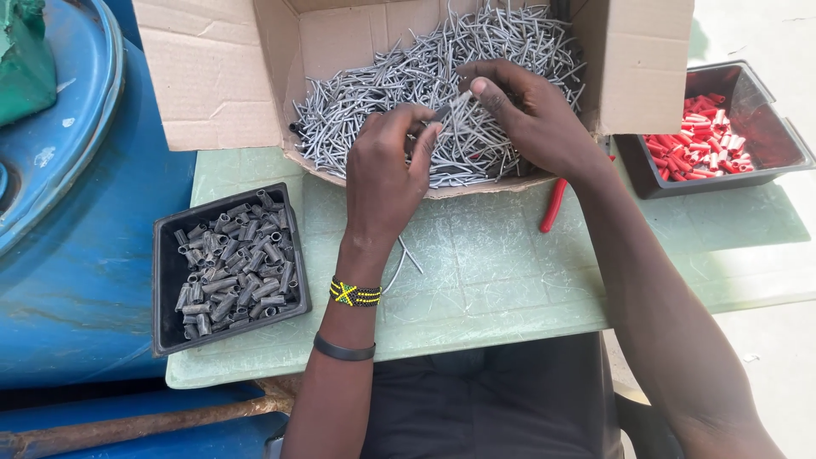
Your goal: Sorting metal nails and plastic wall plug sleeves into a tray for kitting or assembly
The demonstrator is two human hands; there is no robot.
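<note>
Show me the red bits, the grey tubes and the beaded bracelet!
red bits [699,140], head view, middle of the pile.
grey tubes [234,263], head view, middle of the heap.
beaded bracelet [354,294], head view, its yellow-green centre.

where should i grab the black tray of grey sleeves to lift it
Grip the black tray by its raised rim on the two long sides, coming from above. The rim is bare there, while the grey sleeves lie loose inside, so keeping it level probably matters. The left hand is nearest.
</note>
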